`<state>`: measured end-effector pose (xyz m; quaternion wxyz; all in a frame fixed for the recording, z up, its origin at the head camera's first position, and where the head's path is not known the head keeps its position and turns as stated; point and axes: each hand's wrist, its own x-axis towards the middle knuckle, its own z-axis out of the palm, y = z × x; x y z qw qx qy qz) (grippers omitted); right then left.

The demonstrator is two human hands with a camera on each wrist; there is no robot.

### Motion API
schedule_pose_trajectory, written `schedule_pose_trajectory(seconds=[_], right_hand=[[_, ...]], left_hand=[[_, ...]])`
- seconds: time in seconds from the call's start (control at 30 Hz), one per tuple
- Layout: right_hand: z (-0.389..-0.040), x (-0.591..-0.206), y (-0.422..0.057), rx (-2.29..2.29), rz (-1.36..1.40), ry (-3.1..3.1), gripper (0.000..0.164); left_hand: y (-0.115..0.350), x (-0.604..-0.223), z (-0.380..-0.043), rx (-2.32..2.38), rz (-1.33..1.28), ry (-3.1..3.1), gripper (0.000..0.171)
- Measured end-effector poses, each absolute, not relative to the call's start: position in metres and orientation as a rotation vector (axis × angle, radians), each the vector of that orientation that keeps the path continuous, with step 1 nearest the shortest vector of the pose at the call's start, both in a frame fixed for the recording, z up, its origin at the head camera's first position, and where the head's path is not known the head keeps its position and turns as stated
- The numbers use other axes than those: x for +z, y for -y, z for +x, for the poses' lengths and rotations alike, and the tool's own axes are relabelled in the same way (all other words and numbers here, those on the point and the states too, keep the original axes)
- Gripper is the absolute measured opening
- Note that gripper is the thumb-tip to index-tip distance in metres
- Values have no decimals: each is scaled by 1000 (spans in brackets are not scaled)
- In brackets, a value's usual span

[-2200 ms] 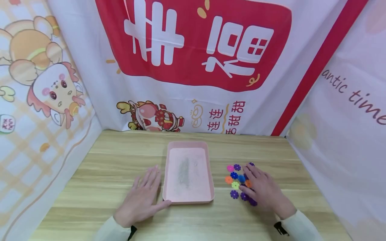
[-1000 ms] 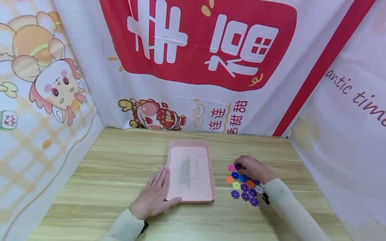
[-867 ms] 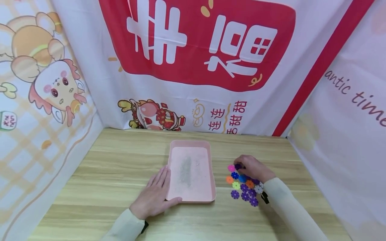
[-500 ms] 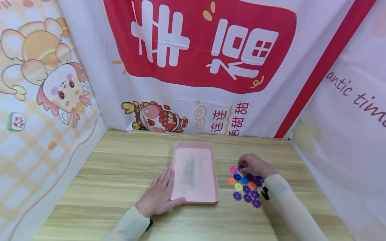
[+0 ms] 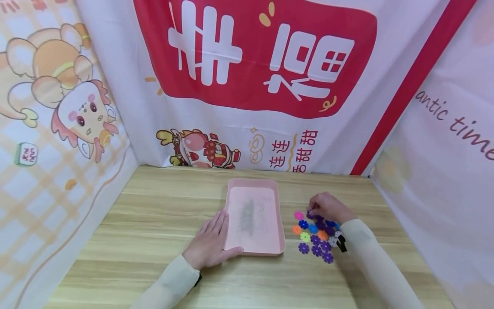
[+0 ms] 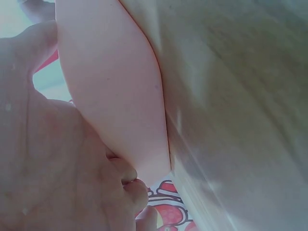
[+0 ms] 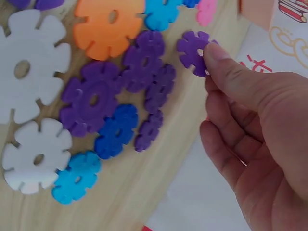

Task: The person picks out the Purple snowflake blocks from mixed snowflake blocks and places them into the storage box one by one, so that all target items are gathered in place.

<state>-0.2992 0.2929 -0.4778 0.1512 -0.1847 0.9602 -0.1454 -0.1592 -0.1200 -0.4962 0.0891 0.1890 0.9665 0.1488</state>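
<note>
My right hand (image 5: 327,207) pinches a purple snowflake disc (image 7: 188,52) between thumb and fingertips, at the far edge of the cluster of discs. Its thumb covers part of the notched rim. Purple (image 7: 91,100), orange (image 7: 109,21), white (image 7: 36,156) and blue (image 7: 116,132) discs lie close by, some overlapping. On the other side, my left hand (image 5: 210,241) lies against the shallow pink tray (image 5: 266,227), its fingers straight along the left wall and its thumb at the front rim. In the left wrist view the tray's outer wall (image 6: 113,86) runs beside the palm.
A pink disc (image 5: 299,215) and a lime disc (image 5: 305,236) lie at the cluster's left side, nearest the tray. The wooden table (image 5: 162,201) ends at a printed cloth backdrop (image 5: 216,107), and cloth walls stand at both sides.
My right hand has gone from spread over the discs to pinching a purple one at the far edge. The left hand has come against the tray, which has slid slightly right.
</note>
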Motion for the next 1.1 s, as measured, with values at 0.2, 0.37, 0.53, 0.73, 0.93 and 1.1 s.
schedule_pose_trajectory(seconds=[0.2,0.37,0.53,0.73,0.93,1.1], right_hand=[[-295,-461,-283,-385,-618,-2762,10],[-290,-445,-264,-409,-772,-2762,12],[-286,-431,-239,-410,-872,-2742,15],[-285,-419,-201,-415,-1031,-2696,20],[-284,-418,-154,-363,-1159,-2637,15],[-282,-427,-115,-251,-1184,-2568,14]], left_hand=[[119,-496,-161,423,554,-2881,111],[120,-494,-159,420,552,-2880,110],[121,-495,-160,402,532,-2868,112],[120,-497,-160,401,558,-2880,112],[120,-492,-159,407,572,-2902,111],[119,-491,-158,385,594,-2907,110]])
